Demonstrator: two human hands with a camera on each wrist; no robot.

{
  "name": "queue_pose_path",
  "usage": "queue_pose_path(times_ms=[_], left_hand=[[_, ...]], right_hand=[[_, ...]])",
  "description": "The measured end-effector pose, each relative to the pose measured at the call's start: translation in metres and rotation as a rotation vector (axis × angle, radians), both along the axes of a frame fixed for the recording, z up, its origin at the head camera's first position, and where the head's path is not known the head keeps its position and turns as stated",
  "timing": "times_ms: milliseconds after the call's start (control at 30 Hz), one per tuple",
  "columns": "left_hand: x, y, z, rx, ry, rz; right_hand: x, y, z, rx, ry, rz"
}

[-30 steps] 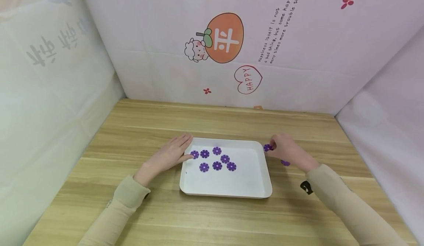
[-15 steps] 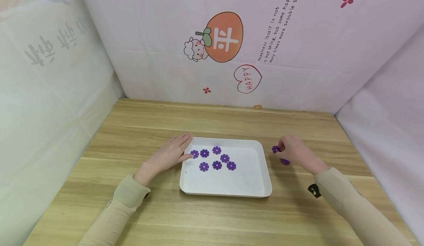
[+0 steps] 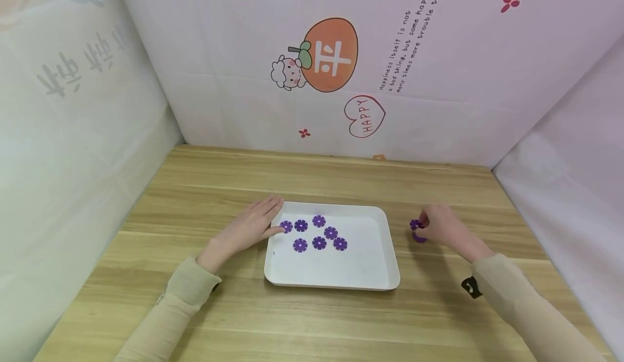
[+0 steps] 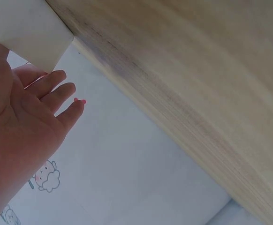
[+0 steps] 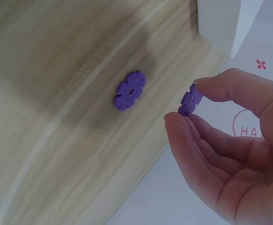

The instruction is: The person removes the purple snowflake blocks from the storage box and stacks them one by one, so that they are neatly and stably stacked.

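Note:
My left hand (image 3: 247, 229) grips the left wall of a white tray (image 3: 341, 272) near its back corner, thumb inside and fingers outside. In the left wrist view, that hand (image 4: 21, 101) is beside the tray's underside (image 4: 28, 33). My right hand (image 3: 448, 231) pinches a purple notched snowflake disc (image 3: 415, 224) between thumb and fingers, right of the tray. The right wrist view shows the held disc (image 5: 191, 100) tilted above the table and apart from another purple disc (image 5: 130, 90) lying flat on the wood. Several matching discs (image 3: 319, 243) lie in the tray's back and left part.
A wood-grain table (image 3: 312, 324) extends around the tray. White printed cloth walls (image 3: 234, 96) stand behind and on both sides. In the right wrist view, the tray's corner (image 5: 218, 23) is at the upper right.
My right hand has moved right and slightly toward the front with the disc pinched in it, from the tray's right edge to beside the loose disc. My left hand has stayed put.

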State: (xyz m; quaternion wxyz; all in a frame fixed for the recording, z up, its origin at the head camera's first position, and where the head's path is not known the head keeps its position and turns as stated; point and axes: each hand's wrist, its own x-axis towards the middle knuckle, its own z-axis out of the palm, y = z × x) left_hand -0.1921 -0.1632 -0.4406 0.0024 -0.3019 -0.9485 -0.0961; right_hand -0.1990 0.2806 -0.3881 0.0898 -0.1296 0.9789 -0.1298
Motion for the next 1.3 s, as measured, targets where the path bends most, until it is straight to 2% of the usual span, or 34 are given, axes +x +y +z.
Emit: queue_pose_path(times_ms=[267, 467, 733, 1033, 1300], left_hand=[[0.000, 0.001, 0.001, 0.000, -0.026, 0.006], [0.000, 0.001, 0.001, 0.003, -0.016, 0.005], [0.000, 0.000, 0.001, -0.004, -0.004, 0.002], [0.000, 0.001, 0.000, -0.008, -0.030, 0.007], [0.000, 0.001, 0.000, -0.005, -0.033, 0.008]], right_hand=[[0.003, 0.010, -0.006, 0.030, -0.004, -0.014], [0.005, 0.014, -0.011, 0.033, -0.014, -0.035], [0.006, 0.018, -0.016, 0.019, -0.019, -0.022], [0.005, 0.020, -0.022, 0.037, -0.012, -0.021], [0.003, 0.021, -0.025, 0.037, -0.048, -0.036]])
